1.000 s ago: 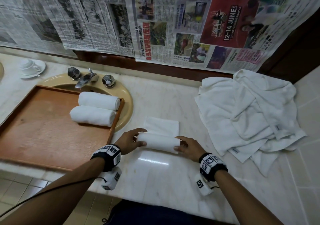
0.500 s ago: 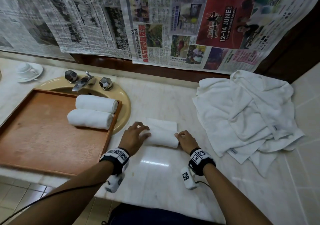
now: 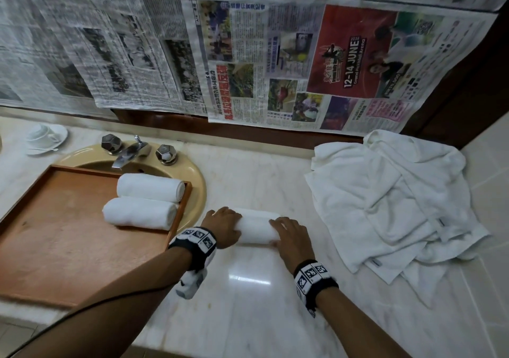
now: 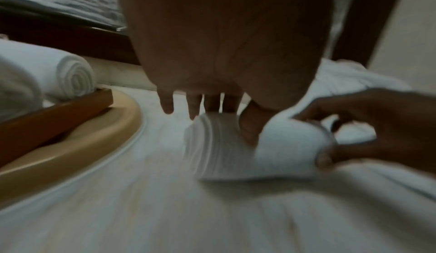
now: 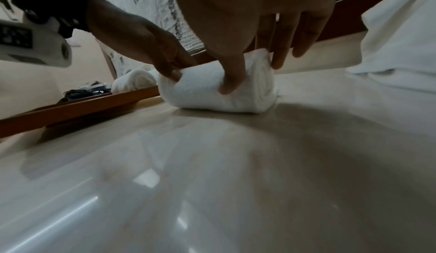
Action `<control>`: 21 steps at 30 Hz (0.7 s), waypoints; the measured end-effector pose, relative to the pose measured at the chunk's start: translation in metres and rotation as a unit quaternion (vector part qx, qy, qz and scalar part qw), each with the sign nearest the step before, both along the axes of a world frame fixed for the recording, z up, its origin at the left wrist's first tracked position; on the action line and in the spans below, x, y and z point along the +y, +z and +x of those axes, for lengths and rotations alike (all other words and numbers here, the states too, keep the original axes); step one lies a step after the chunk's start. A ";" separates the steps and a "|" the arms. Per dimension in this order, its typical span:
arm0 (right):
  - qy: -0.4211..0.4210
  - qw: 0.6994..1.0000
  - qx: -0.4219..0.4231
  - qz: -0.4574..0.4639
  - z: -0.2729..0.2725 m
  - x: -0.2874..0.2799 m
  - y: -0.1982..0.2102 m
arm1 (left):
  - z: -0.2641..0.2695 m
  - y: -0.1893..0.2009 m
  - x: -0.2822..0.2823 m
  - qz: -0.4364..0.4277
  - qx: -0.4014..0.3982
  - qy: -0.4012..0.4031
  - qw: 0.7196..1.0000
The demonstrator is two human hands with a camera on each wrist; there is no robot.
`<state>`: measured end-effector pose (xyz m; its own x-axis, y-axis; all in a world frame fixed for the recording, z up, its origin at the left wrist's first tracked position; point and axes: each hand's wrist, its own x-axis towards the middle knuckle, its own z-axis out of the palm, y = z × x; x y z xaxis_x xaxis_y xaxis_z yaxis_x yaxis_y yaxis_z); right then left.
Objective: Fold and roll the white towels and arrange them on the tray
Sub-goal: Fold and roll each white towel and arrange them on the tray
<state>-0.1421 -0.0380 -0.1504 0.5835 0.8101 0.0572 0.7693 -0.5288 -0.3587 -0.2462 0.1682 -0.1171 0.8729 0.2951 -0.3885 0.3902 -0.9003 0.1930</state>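
- Here the rolled towel [image 3: 254,229] lies on the marble counter [image 3: 248,302], just right of the tray [image 3: 55,247].
- The left hand [image 3: 224,226] and right hand [image 3: 292,237] each grip one end of it, thumbs in front.
- Two rolled towels [image 3: 143,202] sit in the tray.

The countertop [image 3: 248,302] is polished pale marble, glossy enough to throw back the light. The towels [image 3: 148,186] are soft white terry cloth on a matt wooden tray [image 3: 55,247]. The taps [image 3: 129,151] are shiny metal, and newspaper [image 3: 137,54] covers the wall.
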 end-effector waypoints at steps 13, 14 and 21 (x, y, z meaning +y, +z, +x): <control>-0.031 0.993 0.095 -0.061 0.022 0.011 0.009 | 0.064 0.001 0.001 -0.061 0.109 -0.033 0.992; -0.032 0.993 0.098 -0.059 0.022 0.010 0.009 | 0.066 0.001 0.001 -0.065 0.112 -0.033 0.991; -0.037 0.993 0.110 -0.025 0.020 0.006 0.005 | 0.069 0.002 -0.002 -0.067 0.129 -0.035 0.989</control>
